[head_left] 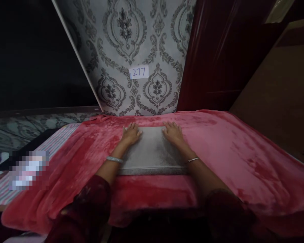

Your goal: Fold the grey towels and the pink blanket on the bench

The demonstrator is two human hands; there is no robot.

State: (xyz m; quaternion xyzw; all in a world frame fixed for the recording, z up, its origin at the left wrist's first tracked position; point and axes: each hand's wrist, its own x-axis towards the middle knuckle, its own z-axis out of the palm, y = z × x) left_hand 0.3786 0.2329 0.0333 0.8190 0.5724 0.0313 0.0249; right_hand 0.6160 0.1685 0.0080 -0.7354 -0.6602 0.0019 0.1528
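Observation:
A grey folded cloth lies flat as a rectangle, its hemmed edge toward me. On its far left corner rests my left hand, palm down with the fingers stretched out. My right hand lies likewise on the far right corner, fingers spread. Neither hand grips the cloth; both press or rest on its top. Beneath it spreads a red plush blanket, rumpled in places. Whether the cloth is a towel or a garment I cannot tell.
A patterned wall with a paper label reading 277 rises behind the blanket. At the left are a large dark screen and a striped cloth. A dark red glossy panel and a brown board stand right.

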